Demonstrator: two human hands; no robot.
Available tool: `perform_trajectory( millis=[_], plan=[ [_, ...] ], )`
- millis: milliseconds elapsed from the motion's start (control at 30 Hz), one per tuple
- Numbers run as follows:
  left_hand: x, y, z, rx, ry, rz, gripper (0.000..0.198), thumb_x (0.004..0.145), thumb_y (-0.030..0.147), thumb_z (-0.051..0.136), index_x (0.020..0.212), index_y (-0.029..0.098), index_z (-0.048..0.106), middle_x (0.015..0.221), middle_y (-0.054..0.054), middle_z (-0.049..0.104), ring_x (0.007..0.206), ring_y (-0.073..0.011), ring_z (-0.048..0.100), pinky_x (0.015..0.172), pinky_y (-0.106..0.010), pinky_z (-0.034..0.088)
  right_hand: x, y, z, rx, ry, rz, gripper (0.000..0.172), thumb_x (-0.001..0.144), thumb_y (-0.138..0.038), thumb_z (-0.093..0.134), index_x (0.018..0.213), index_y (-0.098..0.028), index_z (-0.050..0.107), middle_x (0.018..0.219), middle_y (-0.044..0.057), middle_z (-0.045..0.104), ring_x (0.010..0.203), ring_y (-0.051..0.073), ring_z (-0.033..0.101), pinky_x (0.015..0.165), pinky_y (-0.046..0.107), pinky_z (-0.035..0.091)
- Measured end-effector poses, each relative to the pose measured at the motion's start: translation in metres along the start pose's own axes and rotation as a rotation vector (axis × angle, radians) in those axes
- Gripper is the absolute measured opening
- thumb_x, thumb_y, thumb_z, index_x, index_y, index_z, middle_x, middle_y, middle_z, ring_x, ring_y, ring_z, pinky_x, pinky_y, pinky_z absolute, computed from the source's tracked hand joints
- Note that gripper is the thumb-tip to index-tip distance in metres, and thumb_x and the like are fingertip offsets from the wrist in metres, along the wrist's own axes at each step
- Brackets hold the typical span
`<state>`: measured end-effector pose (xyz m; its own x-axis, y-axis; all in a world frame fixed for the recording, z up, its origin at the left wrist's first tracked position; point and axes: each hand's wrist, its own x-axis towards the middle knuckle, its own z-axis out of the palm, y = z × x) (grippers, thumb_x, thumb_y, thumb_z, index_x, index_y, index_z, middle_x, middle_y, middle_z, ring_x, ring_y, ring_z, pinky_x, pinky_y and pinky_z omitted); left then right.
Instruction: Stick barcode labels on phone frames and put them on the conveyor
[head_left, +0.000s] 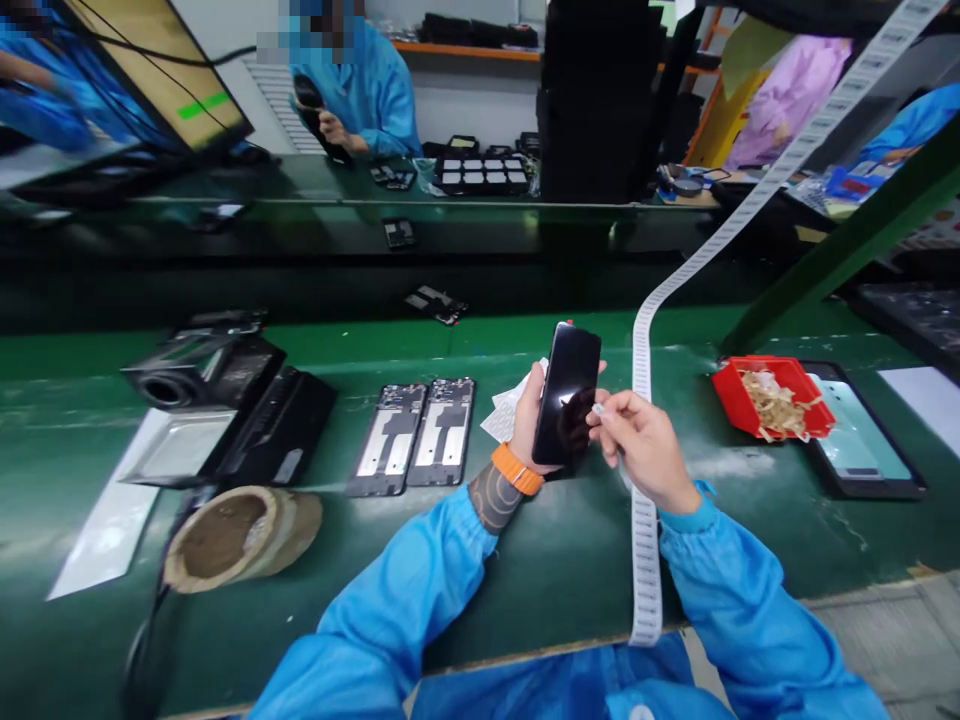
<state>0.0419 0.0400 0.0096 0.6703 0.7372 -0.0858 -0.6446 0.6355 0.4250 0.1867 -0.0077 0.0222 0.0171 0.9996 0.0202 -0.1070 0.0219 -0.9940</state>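
Note:
My left hand [529, 415] is closed around a black smartphone [568, 395], held upright with its dark glossy face towards me. Close to the phone's right edge, my right hand [637, 440] pinches a small whitish piece [598, 409], too small to name for certain. Behind my left hand lie white sheets [501, 412] with printed marks. To the left, two phone mid-frames [388, 440] with silver plates rest side by side. A long strip of printed labels [646, 570] hangs from the upper right and runs down across the table beside my right hand.
A red bin [776, 398] of yellowish scraps stands at right, by a black tray with a pale panel [862, 430]. Left are a black device [225, 400] and a roll of brown tape [244, 535]. A green post [832, 240] slants at right. Across the bench sits a person [360, 90] in blue.

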Motion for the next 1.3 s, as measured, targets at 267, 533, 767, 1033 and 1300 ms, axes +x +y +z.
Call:
perform_trajectory(
  millis=[267,533,767,1033,1300],
  plan=[
    [0.004,0.000,0.002,-0.053,0.029,0.065,0.062,0.090,0.060,0.041,0.123,0.011,0.062,0.091,-0.010,0.063,0.074,-0.0174,0.059,0.068,-0.030,0.049,-0.012,-0.004,0.015,-0.274,-0.396,0.155,0.024,0.088,-0.040,0.059,0.075,-0.020,0.053,0.052,-0.008,0.044,0.043,0.007,0.038,0.042,0.021,0.027],
    [0.005,-0.006,0.004,0.006,0.064,0.067,0.057,0.091,0.059,0.044,0.120,0.014,0.062,0.085,-0.007,0.062,0.071,-0.0164,0.060,0.065,-0.028,0.050,-0.011,0.000,0.011,-0.484,-0.437,0.140,0.019,0.089,-0.031,0.055,0.075,-0.018,0.055,0.057,-0.007,0.045,0.052,0.009,0.039,0.048,0.023,0.026],
    [0.005,-0.008,0.007,0.039,0.163,0.120,0.055,0.090,0.060,0.046,0.118,0.016,0.063,0.085,-0.006,0.063,0.068,-0.0144,0.059,0.063,-0.026,0.048,-0.016,0.000,0.018,-0.602,-0.350,0.086,0.020,0.089,-0.033,0.054,0.073,-0.020,0.054,0.060,-0.005,0.050,0.053,0.010,0.043,0.050,0.024,0.031],
    [0.003,-0.003,0.017,0.084,0.336,0.258,0.053,0.085,0.062,0.054,0.113,0.018,0.060,0.080,-0.001,0.060,0.062,-0.0110,0.056,0.058,-0.024,0.045,-0.006,0.007,0.010,-0.701,-0.207,0.086,0.033,0.076,-0.044,0.071,0.071,-0.023,0.046,0.054,-0.008,0.046,0.051,0.011,0.043,0.049,0.025,0.031],
    [0.008,0.002,0.007,0.563,0.656,0.428,0.062,0.067,0.043,0.085,0.112,0.019,0.050,0.078,0.003,0.064,0.061,-0.0093,0.059,0.059,-0.021,0.044,0.000,0.023,0.008,-0.253,-0.108,-0.059,0.042,0.087,-0.038,0.061,0.123,-0.022,0.048,0.104,0.006,0.068,0.090,0.018,0.066,0.077,0.032,0.054]
  ],
)
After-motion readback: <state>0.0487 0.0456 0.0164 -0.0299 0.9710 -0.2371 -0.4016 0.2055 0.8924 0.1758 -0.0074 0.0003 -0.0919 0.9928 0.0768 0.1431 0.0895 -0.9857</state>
